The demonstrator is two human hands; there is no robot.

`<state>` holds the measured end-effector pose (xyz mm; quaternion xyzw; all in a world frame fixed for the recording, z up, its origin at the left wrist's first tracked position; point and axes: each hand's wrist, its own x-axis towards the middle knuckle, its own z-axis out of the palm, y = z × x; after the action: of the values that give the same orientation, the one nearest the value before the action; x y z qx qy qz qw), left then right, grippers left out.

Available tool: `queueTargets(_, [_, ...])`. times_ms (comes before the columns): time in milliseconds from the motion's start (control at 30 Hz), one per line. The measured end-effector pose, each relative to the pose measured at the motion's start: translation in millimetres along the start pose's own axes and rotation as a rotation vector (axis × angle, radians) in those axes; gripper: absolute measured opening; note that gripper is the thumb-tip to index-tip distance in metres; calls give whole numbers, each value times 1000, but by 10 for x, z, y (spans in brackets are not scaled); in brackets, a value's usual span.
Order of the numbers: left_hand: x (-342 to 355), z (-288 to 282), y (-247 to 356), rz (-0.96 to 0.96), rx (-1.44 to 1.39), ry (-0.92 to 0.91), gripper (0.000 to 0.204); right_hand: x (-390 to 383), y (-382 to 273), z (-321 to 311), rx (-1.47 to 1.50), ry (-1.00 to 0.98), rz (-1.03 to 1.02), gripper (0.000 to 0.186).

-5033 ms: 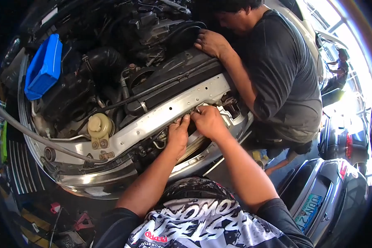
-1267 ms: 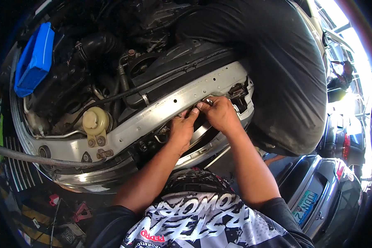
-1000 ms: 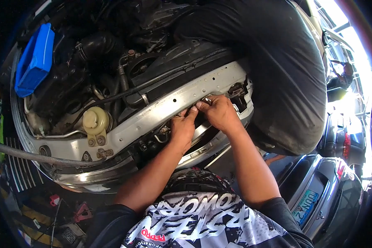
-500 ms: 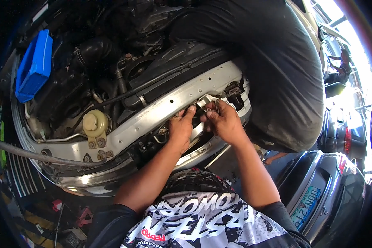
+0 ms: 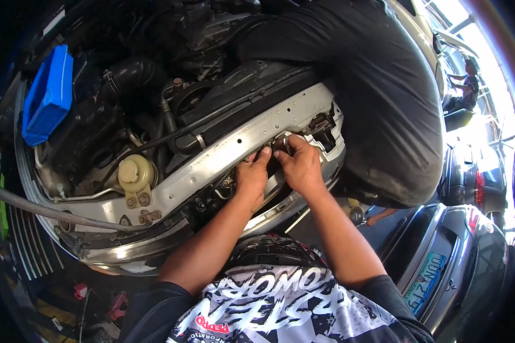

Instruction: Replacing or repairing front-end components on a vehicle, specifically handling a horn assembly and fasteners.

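Observation:
At the front of an open engine bay, both my hands meet just under the silver radiator support bar [image 5: 223, 150]. My left hand [image 5: 253, 180] reaches into the gap below it, thumb uppermost and fingers curled; what they grip is hidden. My right hand [image 5: 302, 167] is closed beside it, thumb toward the left thumb. A small shiny metal piece [image 5: 286, 145] shows at its fingertips, too little of it visible to name. Right of this hand lies a pale metal bracket [image 5: 326, 143]. Below both hands runs the curved front bumper section [image 5: 274, 207].
A cream fluid reservoir [image 5: 135, 173] is bolted on the left, near a dark hose [image 5: 57, 214]. A blue plastic tray [image 5: 48, 94] rests at far left. Another person in dark clothing [image 5: 383, 103] leans close on the right. A dark car [image 5: 440, 268] stands behind at lower right.
My right hand has moved slightly left and up, closer to my left hand. The left hand stays nearly in place.

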<state>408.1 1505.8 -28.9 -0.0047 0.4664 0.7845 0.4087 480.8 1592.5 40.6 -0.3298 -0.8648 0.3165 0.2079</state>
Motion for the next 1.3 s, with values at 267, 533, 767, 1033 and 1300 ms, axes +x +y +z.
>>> queueTargets(267, [-49, 43, 77, -31, 28, 17, 37, 16, -28, 97, 54, 58, 16, 13])
queueTargets(533, [-76, 56, 106, -20, 21, 6, 36, -7, -89, 108, 82, 105, 32, 14])
queueTargets(767, [-59, -2, 83, -15, -25, -23, 30, -33, -151, 158, 173, 78, 232, 15])
queueTargets(1033, [-33, -94, 84, -19, -87, -67, 30, -63, -172, 212, 219, 128, 232, 19])
queueTargets(1300, [-84, -86, 215, -181, 16, -17, 34, -125, -217, 273, 146, 184, 201, 18])
